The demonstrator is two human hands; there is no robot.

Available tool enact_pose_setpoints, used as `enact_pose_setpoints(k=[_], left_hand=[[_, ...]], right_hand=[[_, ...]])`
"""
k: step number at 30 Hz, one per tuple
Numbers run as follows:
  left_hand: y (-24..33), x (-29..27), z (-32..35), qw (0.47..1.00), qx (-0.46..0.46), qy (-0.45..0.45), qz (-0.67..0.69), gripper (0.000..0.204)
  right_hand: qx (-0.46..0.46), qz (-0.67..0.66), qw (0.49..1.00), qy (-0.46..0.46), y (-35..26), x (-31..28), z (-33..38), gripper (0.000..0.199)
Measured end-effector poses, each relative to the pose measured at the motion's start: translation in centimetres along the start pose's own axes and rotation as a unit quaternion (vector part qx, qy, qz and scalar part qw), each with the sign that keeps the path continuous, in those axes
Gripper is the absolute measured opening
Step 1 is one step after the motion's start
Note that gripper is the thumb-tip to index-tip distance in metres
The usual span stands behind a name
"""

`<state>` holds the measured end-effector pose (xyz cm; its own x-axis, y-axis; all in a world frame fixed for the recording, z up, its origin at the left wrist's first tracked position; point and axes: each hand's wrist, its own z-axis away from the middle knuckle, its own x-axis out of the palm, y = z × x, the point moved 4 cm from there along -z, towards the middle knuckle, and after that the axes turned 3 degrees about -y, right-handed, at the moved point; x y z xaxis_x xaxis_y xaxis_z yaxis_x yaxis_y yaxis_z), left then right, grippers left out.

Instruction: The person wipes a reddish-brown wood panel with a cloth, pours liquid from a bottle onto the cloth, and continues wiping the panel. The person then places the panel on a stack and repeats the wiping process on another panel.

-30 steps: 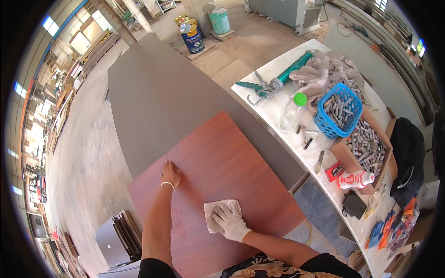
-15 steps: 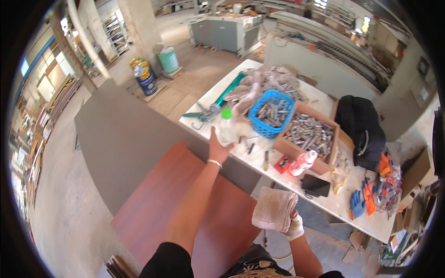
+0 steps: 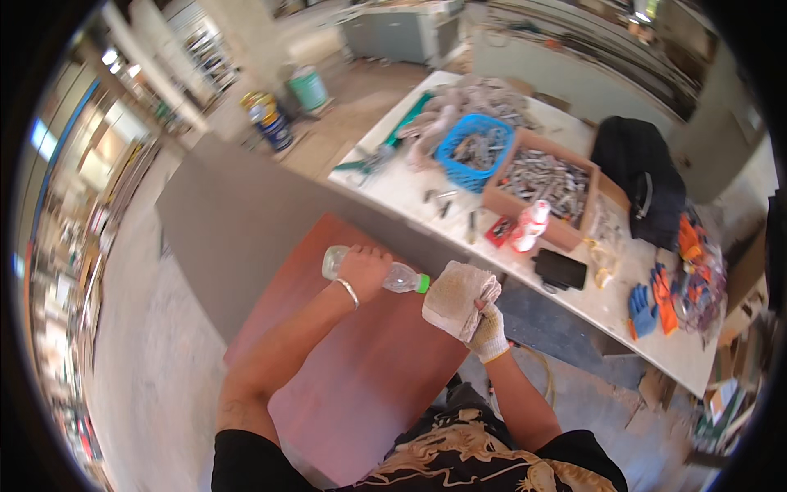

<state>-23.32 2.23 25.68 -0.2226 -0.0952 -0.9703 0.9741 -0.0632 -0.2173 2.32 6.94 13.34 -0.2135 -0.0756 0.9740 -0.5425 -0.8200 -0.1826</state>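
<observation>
Gripping a clear bottle (image 3: 402,277) around its middle with the bare left hand (image 3: 366,271). Clutching a folded beige cloth (image 3: 455,299) in the right hand (image 3: 490,330), clad in a pale knit glove (image 3: 493,348). Pointing the bottle's green cap (image 3: 423,284) rightward at the cloth, just beside it; impossible to tell whether touching. With the long axis nearly crosswise, dipping slightly toward the cap. Held above a reddish-brown panel (image 3: 369,394), the cap near its edge facing the desk; under that, a larger grey-brown sheet (image 3: 238,221).

To the right, a white desk (image 3: 406,194). Along its left short edge, a green caulking gun (image 3: 410,119); toward the far edge, crumpled rags (image 3: 471,100). Mid-desk, a blue basket (image 3: 461,176) full of small greyish pieces (image 3: 479,152), next to an open brown box (image 3: 504,203) heaped with similar ones. By the near long edge, a red-and-white bottle (image 3: 529,234) and a black device (image 3: 561,269); toward the right end, orange and blue gloves (image 3: 642,313). Past the box, a black bag (image 3: 639,180).

Farther out, a pale floor (image 3: 164,344), bearing a blue-and-yellow tin (image 3: 277,131) and a green bucket (image 3: 309,88).
</observation>
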Motion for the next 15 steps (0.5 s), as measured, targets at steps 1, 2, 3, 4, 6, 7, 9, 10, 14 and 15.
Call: enact_pose_setpoints(k=[1, 2, 3, 4, 6, 7, 9, 10, 14, 15], left_hand=[[0.1, -1.2, 2.0, 1.0, 0.002, 0.006, -0.018, 0.022], [0.3, -2.4, 4.1, 1.0, -0.002, 0.008, -0.025, 0.015], [-0.4, -3.1, 6.0, 0.999, -0.026, -0.007, -0.04, 0.015], [-1.2, -3.7, 7.8, 0.997, -0.047, -0.02, -0.051, 0.014], [-3.0, -4.7, 12.0, 0.992, -0.099, -0.043, -0.067, 0.014], [-3.8, -4.8, 13.8, 0.988, -0.131, -0.05, -0.067, 0.014], [-4.3, -4.9, 17.7, 0.98, -0.183, -0.039, -0.059, 0.014], [-4.1, -4.8, 19.8, 0.977, -0.205, -0.02, -0.051, 0.014], [-1.4, -2.7, 25.8, 0.97, -0.237, -0.056, -0.012, 0.015], [-1.6, -2.2, 26.8, 0.966, -0.249, -0.07, -0.013, 0.013]], right_hand=[[0.02, 0.001, 1.0, -0.017, 1.9, 0.7, -0.6, 0.07], [0.039, 0.001, 0.999, -0.033, 3.9, 1.4, -0.9, 0.071], [0.07, -0.005, 0.996, -0.046, 6.0, 2.5, -1.3, 0.071], [0.099, -0.008, 0.993, -0.057, 8.0, 3.7, -1.4, 0.071], [0.151, -0.02, 0.984, -0.095, 11.9, 6.2, -1.4, 0.07], [0.166, -0.01, 0.981, -0.101, 13.6, 6.8, -1.4, 0.07], [0.189, 0.011, 0.975, -0.113, 16.5, 7.7, -1.3, 0.069], [0.206, -0.003, 0.968, -0.142, 17.7, 8.2, -1.1, 0.064], [0.248, -0.004, 0.964, -0.099, 21.3, 7.2, -0.9, 0.055], [0.25, 0.001, 0.963, -0.102, 22.0, 7.5, -0.7, 0.053]])
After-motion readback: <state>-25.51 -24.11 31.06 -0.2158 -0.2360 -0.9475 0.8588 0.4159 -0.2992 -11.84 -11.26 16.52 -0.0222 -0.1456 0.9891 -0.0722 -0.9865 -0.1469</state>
